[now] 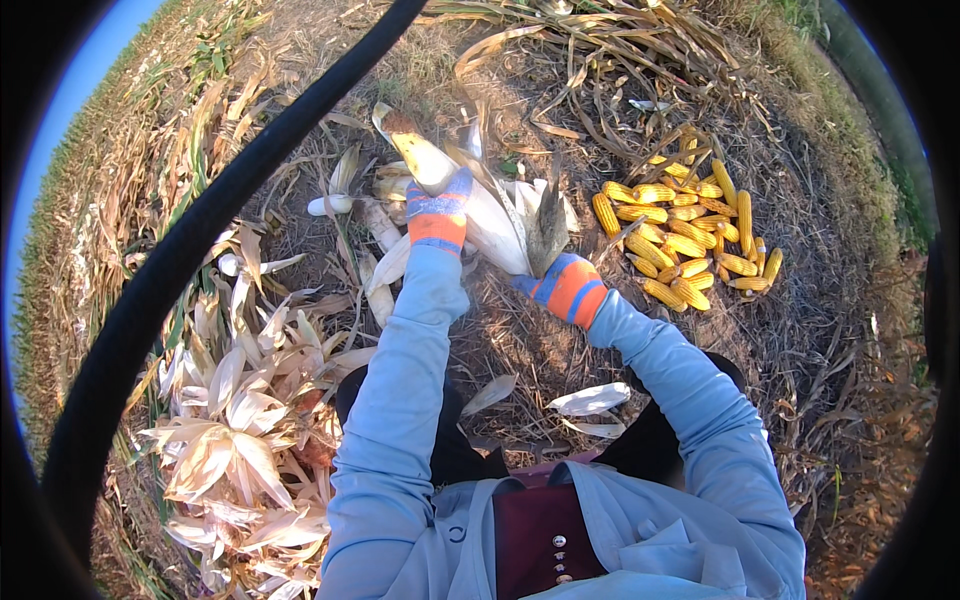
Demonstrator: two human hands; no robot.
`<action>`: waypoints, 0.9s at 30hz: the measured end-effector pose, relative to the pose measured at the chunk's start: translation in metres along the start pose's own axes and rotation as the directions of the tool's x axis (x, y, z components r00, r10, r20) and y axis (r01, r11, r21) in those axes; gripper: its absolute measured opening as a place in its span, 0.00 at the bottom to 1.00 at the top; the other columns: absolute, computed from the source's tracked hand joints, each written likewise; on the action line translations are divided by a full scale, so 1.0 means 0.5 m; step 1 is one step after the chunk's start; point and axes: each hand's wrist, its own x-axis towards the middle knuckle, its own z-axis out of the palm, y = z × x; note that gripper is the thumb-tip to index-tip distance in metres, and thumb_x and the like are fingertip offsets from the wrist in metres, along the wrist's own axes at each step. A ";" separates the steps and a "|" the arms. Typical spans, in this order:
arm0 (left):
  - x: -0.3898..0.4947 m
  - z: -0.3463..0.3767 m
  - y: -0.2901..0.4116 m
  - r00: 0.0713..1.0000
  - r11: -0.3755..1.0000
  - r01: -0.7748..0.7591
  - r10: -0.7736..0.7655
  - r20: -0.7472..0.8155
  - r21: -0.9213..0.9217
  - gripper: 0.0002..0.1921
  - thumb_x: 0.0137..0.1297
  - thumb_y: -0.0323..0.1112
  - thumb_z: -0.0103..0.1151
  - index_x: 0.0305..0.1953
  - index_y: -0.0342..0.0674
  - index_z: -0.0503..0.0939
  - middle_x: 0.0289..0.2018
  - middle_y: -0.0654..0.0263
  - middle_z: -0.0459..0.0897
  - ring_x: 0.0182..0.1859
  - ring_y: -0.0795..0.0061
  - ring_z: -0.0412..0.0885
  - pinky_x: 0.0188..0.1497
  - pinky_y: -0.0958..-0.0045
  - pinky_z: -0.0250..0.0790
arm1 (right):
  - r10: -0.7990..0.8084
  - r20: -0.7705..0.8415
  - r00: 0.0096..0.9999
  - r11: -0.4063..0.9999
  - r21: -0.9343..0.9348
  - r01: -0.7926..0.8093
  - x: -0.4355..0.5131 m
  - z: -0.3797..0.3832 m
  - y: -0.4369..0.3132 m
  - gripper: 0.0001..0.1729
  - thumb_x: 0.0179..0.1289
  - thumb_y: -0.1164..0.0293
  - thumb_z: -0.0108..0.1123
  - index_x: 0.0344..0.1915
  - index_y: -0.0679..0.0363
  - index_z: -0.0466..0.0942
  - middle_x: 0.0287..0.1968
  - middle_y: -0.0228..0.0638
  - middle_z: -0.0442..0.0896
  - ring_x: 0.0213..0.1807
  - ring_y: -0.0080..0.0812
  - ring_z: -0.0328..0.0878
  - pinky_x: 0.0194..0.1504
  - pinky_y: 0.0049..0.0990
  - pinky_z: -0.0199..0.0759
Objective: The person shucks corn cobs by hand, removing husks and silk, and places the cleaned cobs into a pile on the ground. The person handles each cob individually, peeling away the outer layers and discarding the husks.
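Note:
My left hand (439, 213), in an orange and blue glove, is wrapped around an ear of corn (421, 159) that points up and to the left. Pale kernels show at its upper part, below a brown tip. Whitish husk (491, 229) still covers the lower part. My right hand (564, 289), gloved alike, is closed at the lower end, by a greyish dry husk leaf (549, 232) that stands up from it. Its fingertips are partly hidden, so what exactly they pinch is hard to tell. Unhusked ears (381, 289) lie on the ground beside my left forearm.
Bare yellow corn cobs (686, 232) lie heaped at the right. A large pile of stripped husks (232, 442) spreads at the lower left. Loose husk pieces (592, 399) rest between my knees. Dry stalks (630, 45) lie at the far side. A dark strap or cable (225, 202) crosses the view's left.

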 end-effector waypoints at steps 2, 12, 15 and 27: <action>0.003 0.001 0.002 0.997 1.000 0.010 -0.009 -0.074 0.006 0.23 0.50 0.35 0.65 0.46 0.33 0.69 0.38 0.60 0.78 0.36 0.73 0.76 0.37 0.73 0.69 | -0.008 -0.010 1.000 0.999 -0.046 0.007 0.001 -0.004 -0.004 0.23 0.51 0.58 0.58 0.45 0.60 0.74 0.39 0.46 0.79 0.41 0.43 0.76 0.43 0.33 0.69; -0.022 0.010 0.022 0.994 0.989 0.041 -0.055 -0.097 -0.139 0.20 0.57 0.46 0.58 0.41 0.34 0.73 0.32 0.64 0.78 0.31 0.77 0.75 0.31 0.76 0.67 | 0.074 0.140 0.987 0.911 0.393 -0.124 -0.008 0.007 0.008 0.26 0.47 0.56 0.62 0.45 0.59 0.74 0.37 0.41 0.80 0.39 0.39 0.77 0.42 0.29 0.68; -0.036 0.009 0.017 0.991 0.998 0.057 -0.055 -0.126 0.011 0.21 0.58 0.48 0.55 0.41 0.33 0.73 0.31 0.63 0.78 0.30 0.77 0.75 0.31 0.76 0.67 | 0.109 0.127 0.986 0.935 0.323 -0.145 -0.015 0.012 0.007 0.27 0.47 0.55 0.62 0.45 0.60 0.74 0.37 0.42 0.80 0.40 0.39 0.77 0.42 0.29 0.68; 0.045 -0.082 -0.141 0.986 0.975 0.149 -0.133 -0.104 0.165 0.29 0.59 0.60 0.46 0.40 0.35 0.73 0.30 0.61 0.77 0.28 0.71 0.73 0.29 0.70 0.66 | -0.012 0.186 0.983 0.991 -0.128 0.036 -0.050 0.019 -0.018 0.22 0.49 0.57 0.60 0.43 0.57 0.75 0.37 0.44 0.79 0.37 0.47 0.75 0.40 0.36 0.69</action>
